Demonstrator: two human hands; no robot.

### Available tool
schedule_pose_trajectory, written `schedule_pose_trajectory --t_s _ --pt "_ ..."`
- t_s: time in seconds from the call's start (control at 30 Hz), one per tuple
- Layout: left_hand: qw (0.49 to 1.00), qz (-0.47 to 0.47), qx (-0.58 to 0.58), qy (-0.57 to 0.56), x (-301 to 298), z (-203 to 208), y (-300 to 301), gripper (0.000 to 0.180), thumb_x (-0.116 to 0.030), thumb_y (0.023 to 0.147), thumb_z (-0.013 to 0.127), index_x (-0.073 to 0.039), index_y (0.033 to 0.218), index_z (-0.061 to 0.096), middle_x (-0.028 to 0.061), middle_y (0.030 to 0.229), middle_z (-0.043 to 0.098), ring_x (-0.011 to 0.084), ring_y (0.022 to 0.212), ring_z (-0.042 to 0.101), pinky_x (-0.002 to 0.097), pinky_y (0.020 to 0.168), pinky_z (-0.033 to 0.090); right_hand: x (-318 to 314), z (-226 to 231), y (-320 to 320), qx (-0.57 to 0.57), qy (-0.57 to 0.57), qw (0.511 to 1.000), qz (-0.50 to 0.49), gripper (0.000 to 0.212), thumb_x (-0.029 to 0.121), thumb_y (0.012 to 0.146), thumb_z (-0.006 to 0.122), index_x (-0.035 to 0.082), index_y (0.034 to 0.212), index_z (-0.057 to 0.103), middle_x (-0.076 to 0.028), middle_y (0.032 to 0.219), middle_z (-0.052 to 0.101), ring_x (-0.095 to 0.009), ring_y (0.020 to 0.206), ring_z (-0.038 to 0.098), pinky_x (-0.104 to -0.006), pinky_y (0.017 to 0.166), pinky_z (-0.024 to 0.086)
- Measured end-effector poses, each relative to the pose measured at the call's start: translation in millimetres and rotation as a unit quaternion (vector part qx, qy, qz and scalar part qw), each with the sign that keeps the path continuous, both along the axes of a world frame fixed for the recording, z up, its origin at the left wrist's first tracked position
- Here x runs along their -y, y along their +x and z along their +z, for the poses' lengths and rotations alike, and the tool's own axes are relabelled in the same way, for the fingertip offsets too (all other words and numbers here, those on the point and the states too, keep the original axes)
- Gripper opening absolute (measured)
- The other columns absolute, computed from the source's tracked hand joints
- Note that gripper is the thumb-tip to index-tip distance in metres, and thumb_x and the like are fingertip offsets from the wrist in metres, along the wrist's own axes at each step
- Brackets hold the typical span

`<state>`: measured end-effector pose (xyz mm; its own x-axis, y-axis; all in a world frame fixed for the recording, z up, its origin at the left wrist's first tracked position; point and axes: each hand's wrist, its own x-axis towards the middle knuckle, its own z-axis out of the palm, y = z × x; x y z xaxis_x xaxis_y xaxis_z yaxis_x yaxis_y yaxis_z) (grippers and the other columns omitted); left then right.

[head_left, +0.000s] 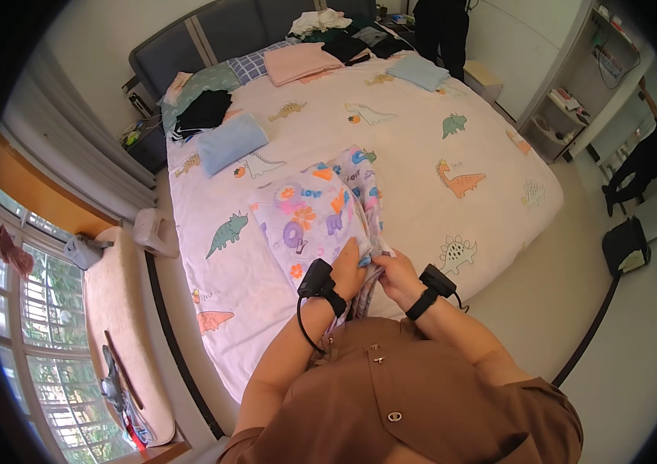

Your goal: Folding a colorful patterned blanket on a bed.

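A pale printed cloth (301, 213) with orange flowers and purple shapes lies partly folded on the near part of the bed. Its kind is not plain from here; a narrower bunched strip runs along its right side and down toward my body. My left hand (349, 272) grips the near edge of the cloth, its fingertips partly hidden by the fabric. Close beside it on the right, my right hand (396, 274) pinches the bunched strip between thumb and fingers. Both wrists wear black strapped devices.
The bed (413, 155) has a dinosaur-print sheet. Folded blue cloths (232, 145), black clothes (203, 114) and a pink folded cloth (303, 63) lie farther back. One person (442, 35) stands at the back right; another (647, 158) is at the far right. A cushioned window ledge (131, 340) is left.
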<state>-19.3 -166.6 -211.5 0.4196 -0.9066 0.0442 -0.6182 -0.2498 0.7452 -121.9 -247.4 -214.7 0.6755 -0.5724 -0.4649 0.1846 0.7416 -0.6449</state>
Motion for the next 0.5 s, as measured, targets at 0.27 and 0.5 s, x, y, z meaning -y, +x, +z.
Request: schedule_pose_trajectory --t_s 0.27,0.5 --pt "0.983 0.157 -0.006 -0.092 7 2 17 0.036 -0.004 0.067 0.047 -0.001 0.103 0.049 0.0201 0.092 0.055 0.0334 0.085 0.054 0.0338 0.072 0.042 -4 2 11 0.008 -0.010 1.000 -0.006 0.025 -0.005 0.073 0.045 -0.003 0.097 0.050 -0.007 0.085 0.055 -0.015 0.075 0.053 -0.0263 0.064 0.043" --pt "0.991 0.075 0.008 -0.115 10 0 0 0.047 -0.005 0.067 0.050 -0.001 0.113 0.041 0.0237 0.101 0.051 0.0364 0.093 0.049 0.0366 0.078 0.040 -2 4 15 -0.006 -0.016 0.999 0.035 0.029 -0.006 0.071 0.044 -0.003 0.100 0.048 -0.008 0.091 0.054 -0.016 0.081 0.052 -0.0260 0.070 0.041"
